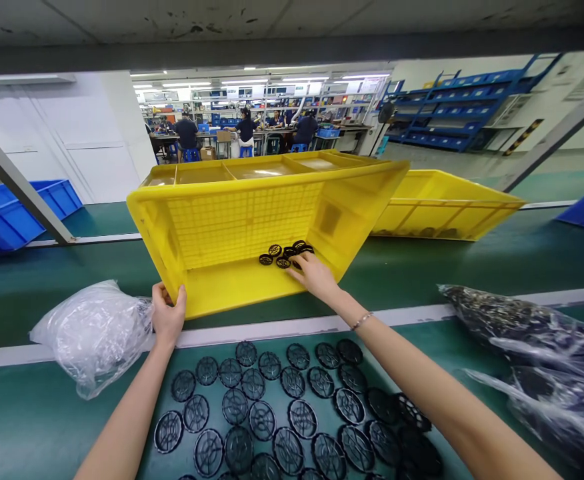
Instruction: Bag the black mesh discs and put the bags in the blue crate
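Hands busy: our left hand (168,315) clamps the rim of the tilted yellow plastic crate (242,227), while our open right hand (316,277) reaches the few black mesh discs (286,255) inside; many more discs (262,420) lie spread on the green conveyor belt (47,407).

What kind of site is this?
Most likely a factory assembly floor: a green conveyor belt, a tilted yellow plastic bin with black mesh discs nearby, and workers at benches in the background.
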Motion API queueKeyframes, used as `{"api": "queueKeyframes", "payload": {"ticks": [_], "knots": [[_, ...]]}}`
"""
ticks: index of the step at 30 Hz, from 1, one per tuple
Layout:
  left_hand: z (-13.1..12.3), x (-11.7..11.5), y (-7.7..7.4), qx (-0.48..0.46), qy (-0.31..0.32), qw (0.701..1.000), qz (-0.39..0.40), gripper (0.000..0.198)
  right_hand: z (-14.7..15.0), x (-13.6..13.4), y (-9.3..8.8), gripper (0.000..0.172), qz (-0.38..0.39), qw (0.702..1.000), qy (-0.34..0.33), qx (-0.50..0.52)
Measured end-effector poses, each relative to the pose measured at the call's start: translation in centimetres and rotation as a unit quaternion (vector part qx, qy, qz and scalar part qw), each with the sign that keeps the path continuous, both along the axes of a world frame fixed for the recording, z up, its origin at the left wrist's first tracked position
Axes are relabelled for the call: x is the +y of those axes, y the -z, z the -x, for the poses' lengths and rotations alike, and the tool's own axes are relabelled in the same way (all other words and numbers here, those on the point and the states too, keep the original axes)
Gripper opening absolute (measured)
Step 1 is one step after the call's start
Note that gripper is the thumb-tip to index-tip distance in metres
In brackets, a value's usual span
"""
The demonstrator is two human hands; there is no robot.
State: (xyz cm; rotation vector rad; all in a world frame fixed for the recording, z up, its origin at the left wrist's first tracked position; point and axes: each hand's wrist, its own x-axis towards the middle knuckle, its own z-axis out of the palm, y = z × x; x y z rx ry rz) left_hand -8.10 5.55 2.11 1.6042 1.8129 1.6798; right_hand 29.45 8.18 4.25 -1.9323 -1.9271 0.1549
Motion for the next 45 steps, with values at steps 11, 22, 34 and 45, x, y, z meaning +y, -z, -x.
{"api": "queueKeyframes", "payload": {"ticks": [11,22,34,45], "knots": [[-0.1,-0.1,-0.1,0.005,-0.002,1.0,0.002,0.038,3.9,-5.2,-1.5,0.063,0.136,0.976,-0.146,0.085],[-0.2,0.0,0.1,0.01,-0.011,1.0,0.0,0.037,4.7,-2.8,-1.9,0.052,0.138,0.981,-0.132,0.016],[0.0,0.3,0.7,-0.024,0.039,0.999,-0.019,0.038,7.4,0.0,-1.6,0.058,0.121,0.986,-0.093,0.06],[0.0,0.2,0.4,-0.01,0.019,1.0,-0.013,0.037,7.7,-7.4,-3.1,0.069,0.368,0.864,-0.29,0.185]]}}
